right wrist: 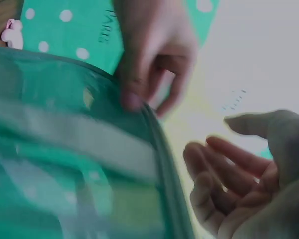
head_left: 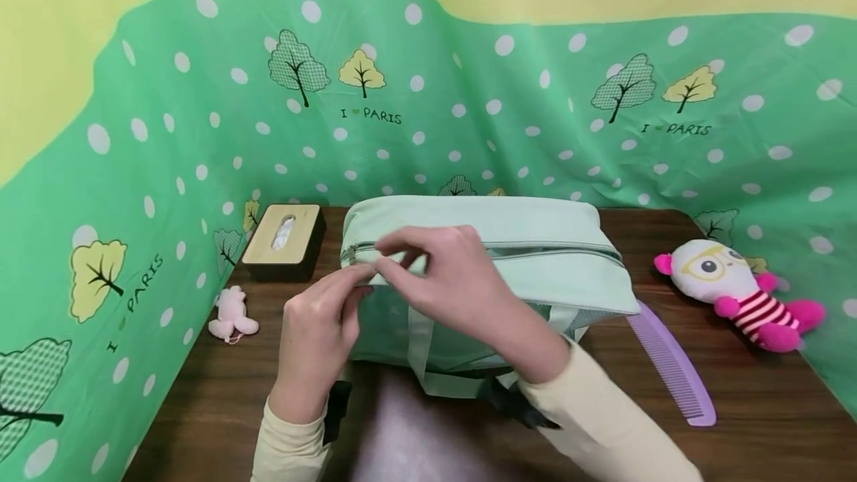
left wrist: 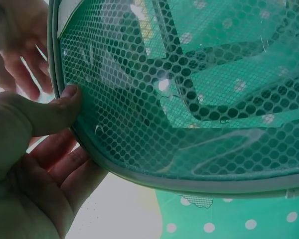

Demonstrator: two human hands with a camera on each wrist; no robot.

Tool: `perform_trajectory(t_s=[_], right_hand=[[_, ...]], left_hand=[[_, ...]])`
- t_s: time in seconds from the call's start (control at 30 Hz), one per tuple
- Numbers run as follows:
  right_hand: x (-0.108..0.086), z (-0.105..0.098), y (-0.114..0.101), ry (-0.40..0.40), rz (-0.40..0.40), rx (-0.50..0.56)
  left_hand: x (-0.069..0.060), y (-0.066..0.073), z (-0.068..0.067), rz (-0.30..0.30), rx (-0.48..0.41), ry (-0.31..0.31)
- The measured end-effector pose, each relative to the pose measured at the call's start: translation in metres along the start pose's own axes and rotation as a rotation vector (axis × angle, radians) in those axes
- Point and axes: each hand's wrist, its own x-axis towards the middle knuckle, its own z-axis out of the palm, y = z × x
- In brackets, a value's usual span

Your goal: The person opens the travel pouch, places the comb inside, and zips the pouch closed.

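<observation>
A pale mint bag with clear and mesh sides stands upright on the table. Its top zipper runs between two pale panels and shows a gap toward the right. At the bag's near left corner, my left hand pinches the edge, its thumb on the clear side and fingers behind. Close above the zipper's left end is my right hand. In the right wrist view, the right hand has its thumb and bent fingers apart, with nothing between them. A pale strap hangs down the bag's front.
Behind the bag's left side sits a tissue box with a wooden top. A small pink plush toy lies left. To the right are a purple comb and a plush toy in striped clothes. Printed green fabric surrounds the dark wooden table.
</observation>
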Motion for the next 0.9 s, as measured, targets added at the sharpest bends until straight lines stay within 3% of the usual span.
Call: perform_trajectory(t_s=[0.13,0.23,0.3,0.37,0.47,0.53,0.7,0.9], right_hand=[[-0.037,-0.042,0.014,0.106,-0.113,0.030],[-0.067,-0.076,0.030,0.237,-0.088,-0.035],[-0.089,-0.095,0.045,0.317,-0.016,-0.099],[-0.110,-0.112,0.062,0.374,0.105,-0.156],[-0.142,-0.129,0.095,0.393,0.276,-0.262],[-0.162,-0.136,0.122,0.329,0.379,-0.340],[-0.211,-0.136,0.187,0.039,0.574,-0.497],[-0.251,-0.133,0.232,-0.169,0.714,-0.563]], left_hand=[[-0.002,0.001,-0.001,-0.001,-0.003,0.000],[-0.003,0.002,-0.003,-0.004,0.000,0.003],[-0.003,0.002,-0.003,-0.005,0.001,0.004],[-0.003,0.002,-0.004,-0.005,0.001,0.004],[-0.002,0.002,-0.004,-0.001,-0.001,0.006],[-0.002,0.002,-0.004,-0.001,-0.004,0.010],[-0.001,0.002,-0.002,-0.005,-0.009,0.017],[-0.001,0.002,0.001,0.001,-0.023,0.019]])
